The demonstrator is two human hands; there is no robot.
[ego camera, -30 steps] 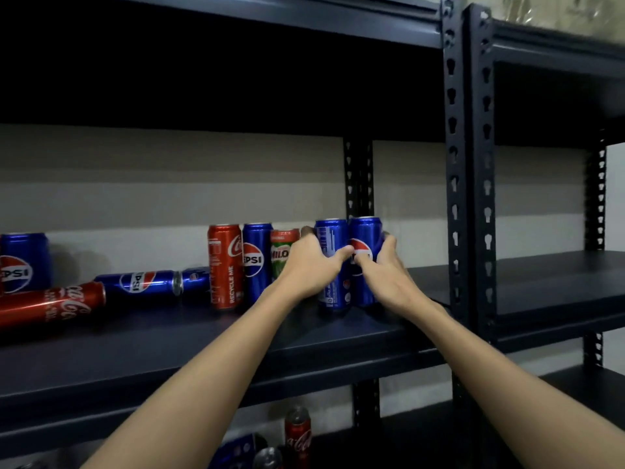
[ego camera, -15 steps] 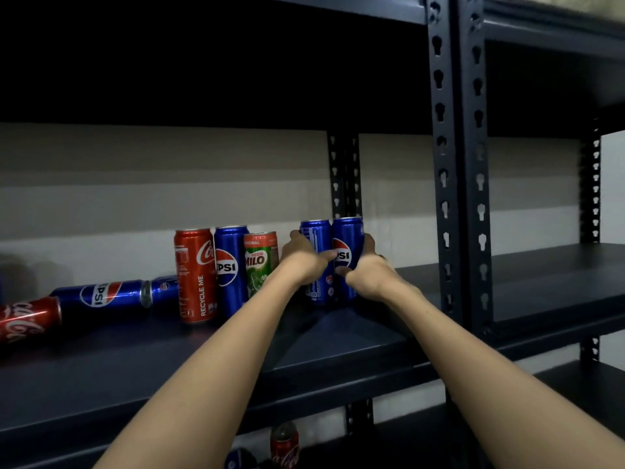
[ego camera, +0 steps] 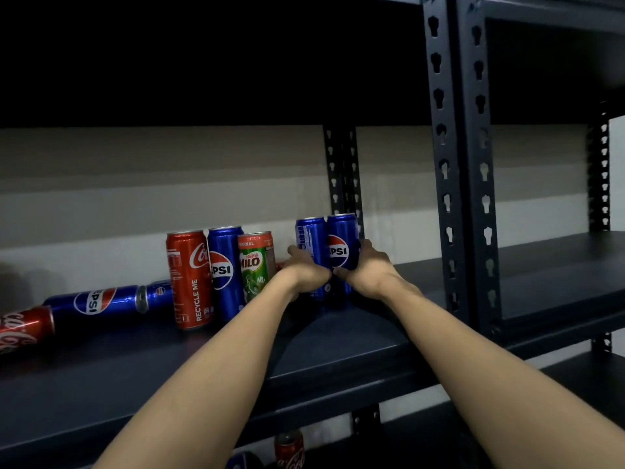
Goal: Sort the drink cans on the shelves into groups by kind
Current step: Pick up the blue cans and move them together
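On the middle shelf (ego camera: 338, 336) of a dark metal rack, we have both hands around a pair of upright blue cola cans standing side by side at the far right end: our left hand (ego camera: 306, 274) curls round the left blue can (ego camera: 309, 236), our right hand (ego camera: 368, 270) round the right blue can (ego camera: 342, 245). Just to their left stand a green malt-drink can (ego camera: 255, 265), another blue can (ego camera: 225, 269) and a red cola can (ego camera: 189, 279), touching in a row. Farther left, a blue can (ego camera: 94, 299) lies on its side, with a red one (ego camera: 23, 328) cut off at the frame's edge.

We judge the main risk to be a knock: our left wrist sits close to the green can, and sliding the pair sideways could topple it into its neighbours. The cans lying down could also roll.

Our fingertips are hidden behind the cans, so how firm the hold is we cannot tell. Something red peeks out behind our left hand, unidentifiable. More cans (ego camera: 289, 450) show dimly on the shelf below.
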